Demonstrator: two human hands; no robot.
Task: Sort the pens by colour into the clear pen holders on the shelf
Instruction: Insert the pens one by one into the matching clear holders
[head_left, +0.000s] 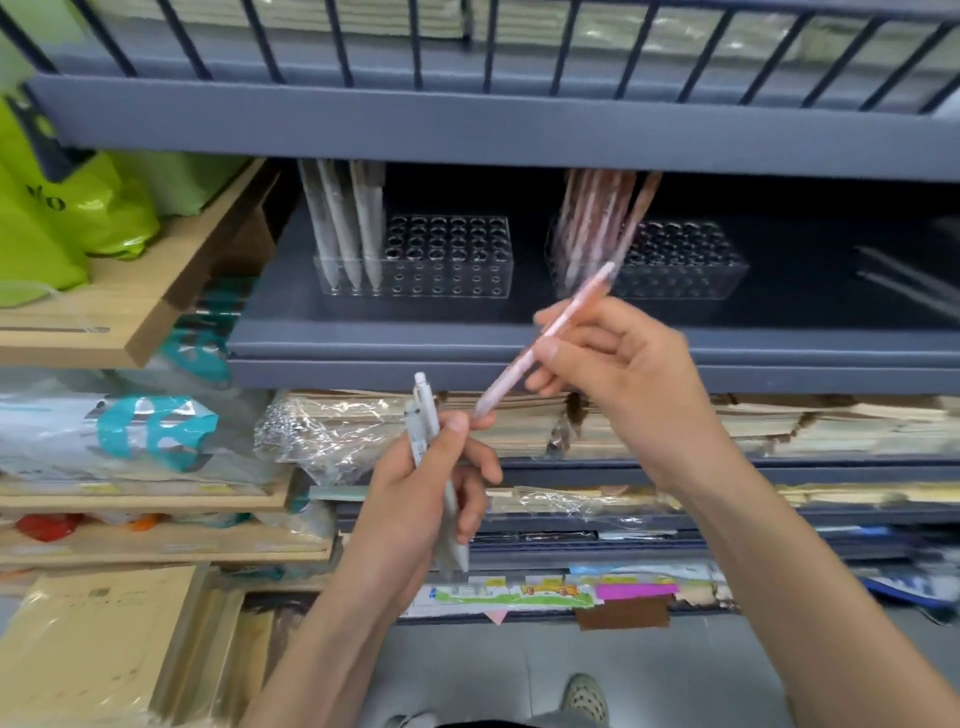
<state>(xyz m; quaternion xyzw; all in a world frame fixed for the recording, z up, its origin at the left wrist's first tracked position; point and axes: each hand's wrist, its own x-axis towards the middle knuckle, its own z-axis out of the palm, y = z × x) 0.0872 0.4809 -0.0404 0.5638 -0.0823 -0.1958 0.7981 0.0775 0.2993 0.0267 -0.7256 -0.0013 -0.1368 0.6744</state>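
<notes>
On the dark grey shelf (363, 332), two clear pen holders side by side, well apart, each a rectangular acrylic block drilled with rows of round holes. Left pen holder (447, 260): several white pens (340, 223) standing upright in the leftmost holes, remaining holes vacant. Right pen holder (680, 262): a cluster of pink pens (597, 218) at its left end, leaning slightly, tops reaching up under the shelf above.

Below and in front of the holders, both hands raised. Left hand (421, 499) closed around a small bundle of white click pens (431, 441), buttons pointing up, tips down past the palm. Right hand (618, 364) pinching a single pink pen (545, 338) between thumb and fingers, held on a diagonal, its upper end just before the right holder, its lower end near the left thumb; somewhat motion-blurred.

Metal shelving in matte grey, with a railed upper shelf (467, 119) overhead. Underneath, stacks of paper goods (779, 421) wrapped in crinkled clear plastic. At left, pale wooden shelves (135, 322) carrying glossy lime-green bags (78, 208) and white-and-teal packets (150, 426). Grey floor below, a shoe (587, 699) visible at the bottom edge.
</notes>
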